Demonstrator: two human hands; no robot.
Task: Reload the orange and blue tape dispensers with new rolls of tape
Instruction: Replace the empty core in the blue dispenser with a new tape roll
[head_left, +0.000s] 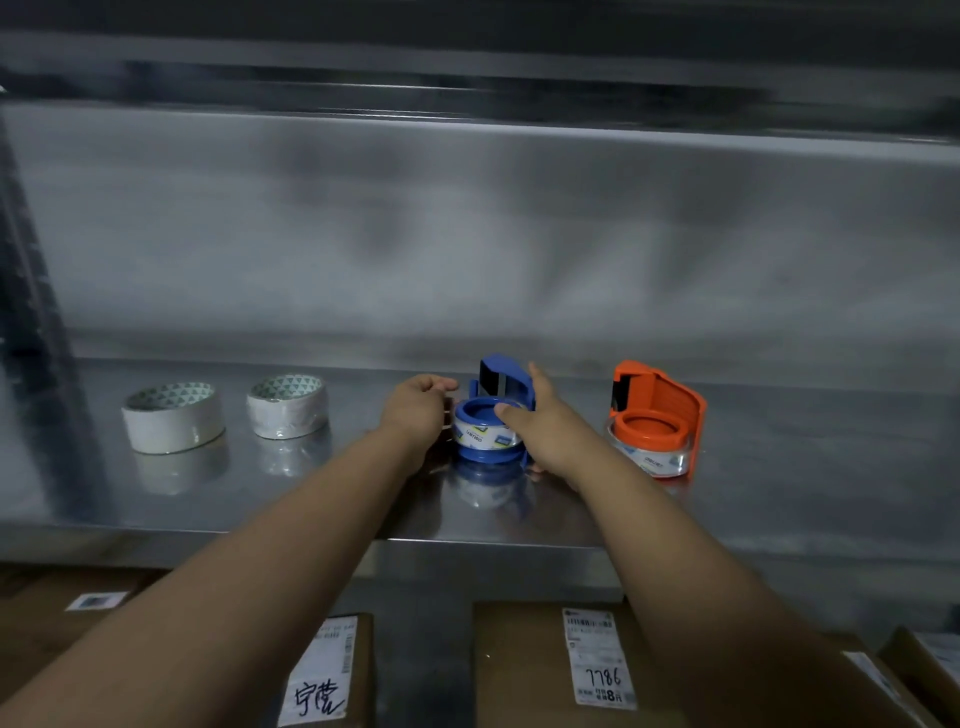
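The blue tape dispenser (493, 410) lies on the steel shelf (311, 499) with a nearly used-up clear roll around its hub. My right hand (545, 426) grips it from the right, thumb on the hub's rim. My left hand (418, 410) is curled against the roll's left side; whether it grips it I cannot tell. The orange tape dispenser (657, 415) lies to the right, untouched, also with a thin clear roll on its hub. Two new white tape rolls sit flat to the left: one at far left (174, 423), one nearer (287, 405).
The shelf has a steel back wall (467, 234) and another shelf above. Below the front edge lie cardboard parcels with shipping labels (597, 660), (324, 670).
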